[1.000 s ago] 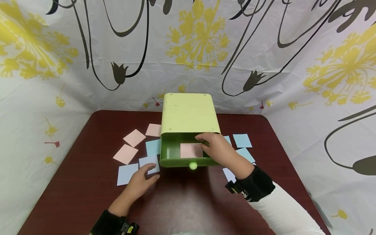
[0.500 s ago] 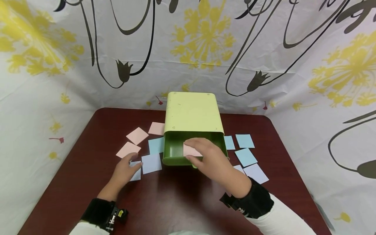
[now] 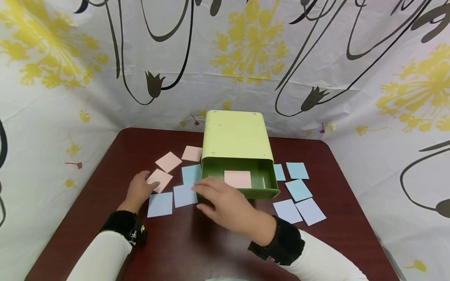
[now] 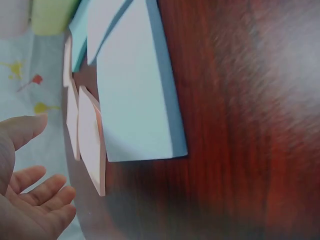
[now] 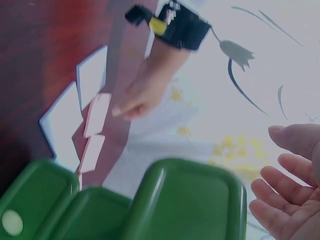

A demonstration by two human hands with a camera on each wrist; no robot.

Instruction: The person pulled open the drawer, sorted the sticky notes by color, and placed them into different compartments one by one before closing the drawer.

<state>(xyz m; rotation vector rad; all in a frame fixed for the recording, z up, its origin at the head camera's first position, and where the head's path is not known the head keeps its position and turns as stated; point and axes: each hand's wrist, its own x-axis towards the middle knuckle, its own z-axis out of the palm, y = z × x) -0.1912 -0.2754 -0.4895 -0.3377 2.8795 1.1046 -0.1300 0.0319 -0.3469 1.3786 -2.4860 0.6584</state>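
Observation:
A light green box (image 3: 237, 134) stands mid-table with its dark green drawer (image 3: 265, 183) pulled out. One pink card (image 3: 238, 178) lies flat inside the drawer. My right hand (image 3: 205, 192) hovers with relaxed fingers over the drawer's front left corner, holding nothing, beside a pale blue card (image 3: 185, 195). In the right wrist view that right hand (image 5: 282, 192) shows an empty palm above the drawer (image 5: 185, 205). My left hand (image 3: 142, 184) reaches a pink card (image 3: 159, 180) on the table, fingertips at its edge. The left wrist view shows the left hand (image 4: 35, 190) with an empty palm next to the pink card (image 4: 92, 145).
More pink cards (image 3: 168, 161) and blue cards (image 3: 159, 204) lie left of the box; several blue cards (image 3: 298, 189) lie to its right. The dark red table (image 3: 197, 249) is walled by a flowered sheet (image 3: 105, 78) on three sides.
My right hand came out of the drawer and moved left, leaving the pink card inside. My left hand shifted left from a blue card to a pink one.

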